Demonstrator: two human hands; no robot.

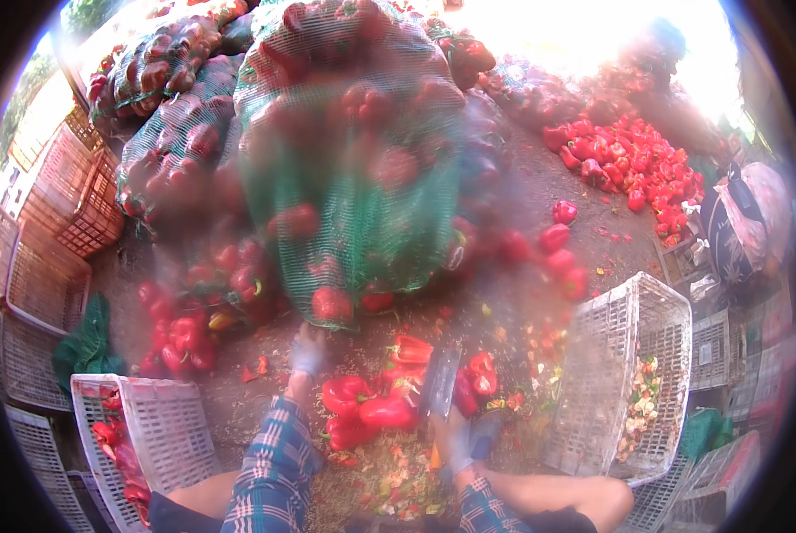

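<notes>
My left hand (306, 351), in a pale glove, reaches forward with its fingers closed at the lower edge of a large green mesh bag (353, 222) of red bell peppers. Blur softens the fingertips there. In my right hand (452, 437) is a broad-bladed knife (441, 377), its blade pointing up and away from me; an orange bit of what looks like its handle shows below the fist. Several red bell peppers (387, 412) lie on the ground between my hands. A cut-open pepper (410, 350) rests just left of the blade.
A white crate (162, 426) with red pepper pieces stands at left. Another white crate (593, 382), tilted, holds pale cores at right. Seeds and scraps (389, 484) litter the ground before me. More filled mesh bags (180, 133), a pepper heap (624, 160) and stacked crates (47, 275) stand around.
</notes>
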